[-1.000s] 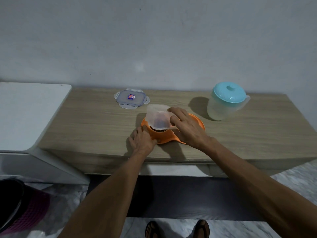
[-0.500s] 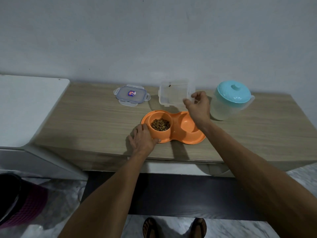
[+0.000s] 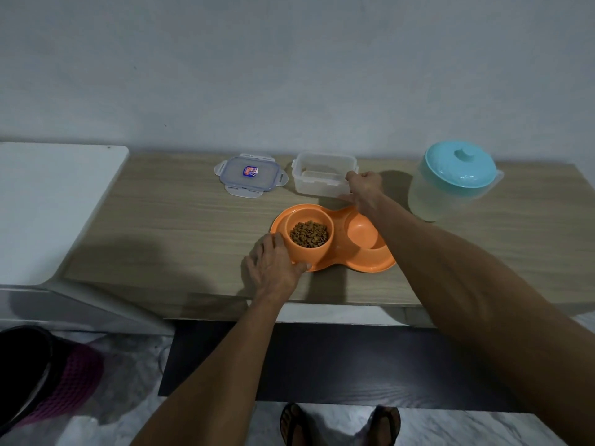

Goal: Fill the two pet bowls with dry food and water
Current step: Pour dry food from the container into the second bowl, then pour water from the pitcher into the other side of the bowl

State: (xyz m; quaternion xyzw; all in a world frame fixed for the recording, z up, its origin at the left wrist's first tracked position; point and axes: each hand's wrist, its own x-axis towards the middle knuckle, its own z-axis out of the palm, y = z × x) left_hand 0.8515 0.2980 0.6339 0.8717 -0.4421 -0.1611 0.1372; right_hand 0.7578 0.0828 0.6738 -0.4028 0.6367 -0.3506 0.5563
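Observation:
An orange double pet bowl [image 3: 360, 263] sits near the front edge of the wooden table. Its left bowl holds brown dry food [image 3: 309, 234]; its right bowl [image 3: 362, 231] has nothing in it. My left hand [image 3: 273, 263] grips the left end of the orange bowl. Behind the bowl, a clear plastic container [image 3: 322, 175] with nothing visible inside rests upright on the table, and my right hand [image 3: 363, 188] holds its right front corner. A translucent water pitcher [image 3: 450, 188] with a teal lid stands at the right.
The container's clear lid [image 3: 250, 173] with a small sticker lies flat behind the bowl on the left. A white cabinet [image 3: 48, 204] adjoins the wooden table [image 3: 177, 226] on the left. A dark bin [image 3: 42, 375] stands on the floor at lower left.
My right hand lifted the clear container off the left bowl, carried it back and set it upright on the table. The dry food now lies in the left bowl.

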